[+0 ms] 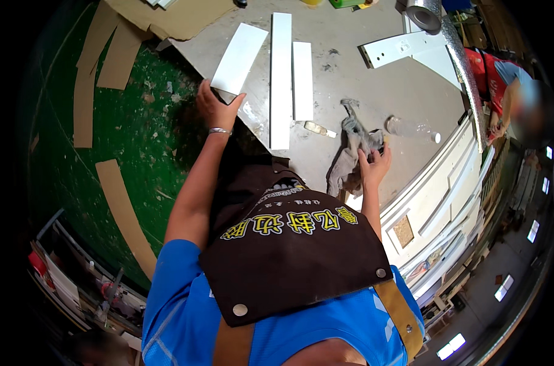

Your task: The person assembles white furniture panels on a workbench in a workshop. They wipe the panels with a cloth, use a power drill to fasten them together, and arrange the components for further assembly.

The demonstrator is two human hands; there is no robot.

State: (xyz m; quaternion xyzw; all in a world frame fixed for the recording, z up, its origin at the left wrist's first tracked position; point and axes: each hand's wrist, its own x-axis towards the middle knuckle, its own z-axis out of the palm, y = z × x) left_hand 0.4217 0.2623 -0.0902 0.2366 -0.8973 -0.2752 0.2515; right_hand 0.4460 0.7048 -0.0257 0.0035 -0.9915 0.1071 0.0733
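Observation:
My left hand (pixel 217 108) grips the near end of a short white board (pixel 239 58) at the left edge of the grey worktable (pixel 362 97). My right hand (pixel 374 166) clutches a crumpled grey rag (pixel 352 155) lying on the table near its front edge. Two more white strips lie between them: a long one (pixel 281 79) and a shorter one (pixel 302 79), side by side. A metal bracelet sits on my left wrist. My brown apron fills the lower middle of the view.
A clear plastic bottle (pixel 411 128) lies right of the rag. A white bracket piece (pixel 402 49) and a silver foil roll (pixel 423 13) sit at the far right. Cardboard strips (pixel 124 213) lie on the green floor. White framed panels (pixel 441 195) lean on the right. Another person (pixel 509 91) stands beyond.

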